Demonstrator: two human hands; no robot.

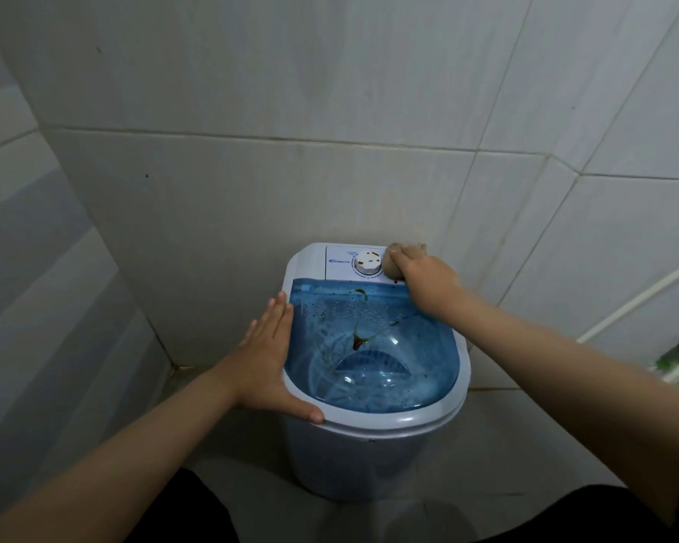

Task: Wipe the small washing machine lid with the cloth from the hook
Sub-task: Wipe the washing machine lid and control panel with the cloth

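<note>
Both hands are set on the small washing machine (pixel 373 444) against the tiled wall (pixel 251 182): left hand (pixel 269 364) laid flat, fingers spread, along the rim beside the blue lid (pixel 373 346) — brown-streaked — right hand (pixel 424 284) closed around the cloth (pixel 391 264), pressed beside the dial (pixel 367 262).

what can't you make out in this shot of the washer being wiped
- Cloth: mostly hidden under the right hand in the head view.
- Blue panel logo: too small to read.
- Green item: cut off by the right edge.
- Hook: out of frame.
</note>
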